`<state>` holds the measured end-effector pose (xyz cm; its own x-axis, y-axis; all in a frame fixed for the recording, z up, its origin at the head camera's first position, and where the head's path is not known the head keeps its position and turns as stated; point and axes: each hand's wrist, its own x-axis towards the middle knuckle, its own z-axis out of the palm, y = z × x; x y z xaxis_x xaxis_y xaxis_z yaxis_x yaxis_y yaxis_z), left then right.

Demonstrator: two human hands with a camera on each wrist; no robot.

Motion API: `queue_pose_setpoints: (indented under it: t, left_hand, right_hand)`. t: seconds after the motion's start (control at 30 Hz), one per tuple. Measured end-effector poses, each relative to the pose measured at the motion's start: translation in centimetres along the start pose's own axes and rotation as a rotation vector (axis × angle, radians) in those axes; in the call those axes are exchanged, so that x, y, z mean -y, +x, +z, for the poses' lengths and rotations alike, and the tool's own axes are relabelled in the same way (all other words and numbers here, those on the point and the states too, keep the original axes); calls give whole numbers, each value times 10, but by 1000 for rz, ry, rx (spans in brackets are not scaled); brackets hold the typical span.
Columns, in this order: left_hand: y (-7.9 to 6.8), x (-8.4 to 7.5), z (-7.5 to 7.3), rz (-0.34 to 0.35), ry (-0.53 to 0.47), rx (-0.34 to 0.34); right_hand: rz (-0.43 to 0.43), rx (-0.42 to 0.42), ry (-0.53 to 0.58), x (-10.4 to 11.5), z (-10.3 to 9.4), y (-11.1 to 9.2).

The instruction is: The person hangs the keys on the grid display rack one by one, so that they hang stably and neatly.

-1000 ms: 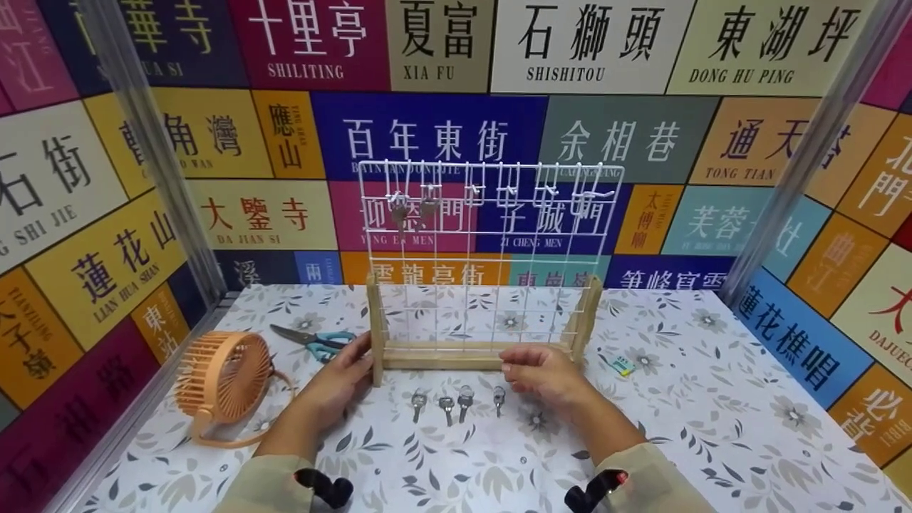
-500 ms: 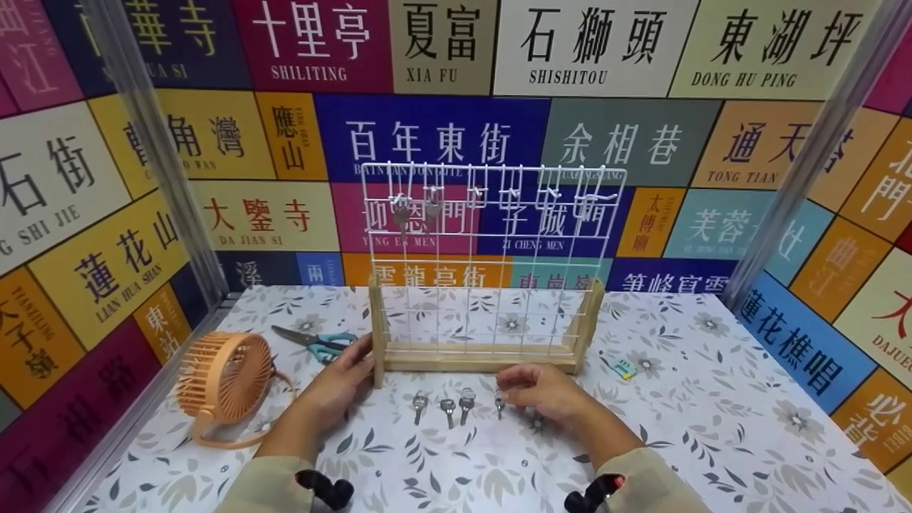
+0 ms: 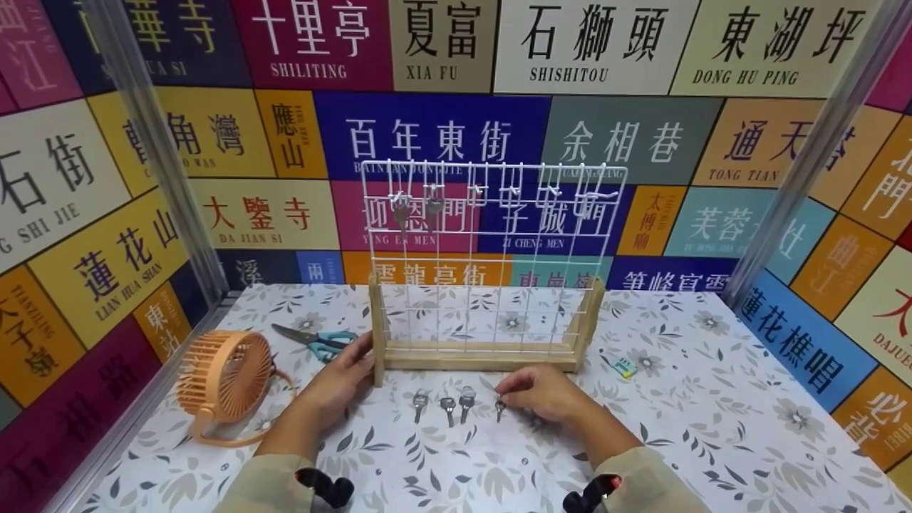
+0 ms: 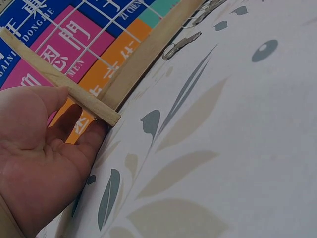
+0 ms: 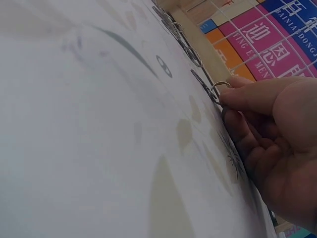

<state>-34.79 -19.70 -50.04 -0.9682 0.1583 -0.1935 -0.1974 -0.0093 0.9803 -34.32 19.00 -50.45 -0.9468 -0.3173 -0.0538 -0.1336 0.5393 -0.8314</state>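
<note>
A white wire grid rack (image 3: 477, 362) with a wooden frame stands on the table in the head view. My left hand (image 3: 339, 388) holds its left wooden post (image 4: 91, 101), thumb against one side and fingers curled behind. My right hand (image 3: 550, 393) pinches the ring of a small key (image 3: 499, 409) between thumb and fingertips; in the right wrist view the key ring (image 5: 220, 85) shows at the fingertips, and the key blade lies close to the tabletop. Left of it lie several keys: one key (image 3: 420, 406) apart, then two more side by side, one of them a key (image 3: 447, 410).
Two keys (image 3: 401, 210) hang from the rack's left hooks; white hooks (image 3: 511, 196) continue to the right. Scissors (image 3: 320, 343) with blue handles lie behind my left hand. An orange fan (image 3: 224, 377) stands at left. A small green-white packet (image 3: 621, 365) lies at right.
My right hand has moved slightly down and left to the rightmost key and now pinches its ring. The left hand stays at the rack's post.
</note>
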Motion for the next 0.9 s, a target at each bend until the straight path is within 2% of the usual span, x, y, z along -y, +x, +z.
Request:
queue_pose_setpoints:
  t: [0.13, 0.37, 0.57, 0.8, 0.9]
  left_hand:
    - [0, 0, 0, -12, -6, -6]
    - [0, 1, -1, -4, -5, 1]
    - [-1, -1, -1, -14, 21, -3]
    - [-2, 0, 1, 19, 16, 15]
    - [-3, 0, 1, 0, 28, 9]
  right_hand:
    - [34, -32, 35, 3, -1, -1]
    - [-2, -131, 315, 22, -7, -1]
    - [-19, -178, 450, 50, -12, -10]
    - [-135, -172, 651, 79, -21, -20]
    - [-150, -185, 672, 89, -26, -21]
